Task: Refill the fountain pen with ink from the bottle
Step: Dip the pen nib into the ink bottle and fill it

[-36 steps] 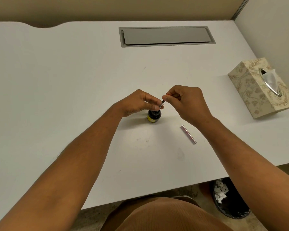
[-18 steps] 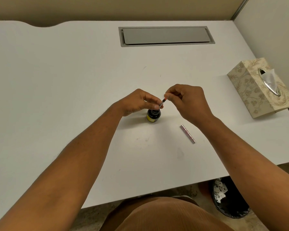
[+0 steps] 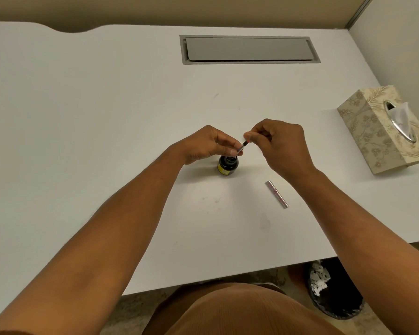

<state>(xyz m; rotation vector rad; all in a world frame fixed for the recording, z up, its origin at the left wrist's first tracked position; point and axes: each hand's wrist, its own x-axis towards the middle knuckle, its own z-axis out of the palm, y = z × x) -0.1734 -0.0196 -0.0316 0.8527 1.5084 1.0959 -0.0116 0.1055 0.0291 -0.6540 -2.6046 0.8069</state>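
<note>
A small dark ink bottle (image 3: 228,165) with a yellow label stands open on the white desk (image 3: 107,141). The pen's thin inner section (image 3: 242,147) slants down into the bottle's mouth. My left hand (image 3: 209,145) pinches the lower part of that section just above the bottle. My right hand (image 3: 279,145) pinches its red-tipped upper end between thumb and fingertips. The silver pen barrel (image 3: 276,193) lies loose on the desk to the right of the bottle.
A patterned tissue box (image 3: 382,129) sits at the desk's right edge. A grey cable hatch (image 3: 249,49) is set into the back of the desk. A black waste bin (image 3: 334,288) stands on the floor below the front right corner.
My right hand has risen slightly and its fingers have shifted at the top end of the pen section. The bottle, my left hand and the barrel stay put.
</note>
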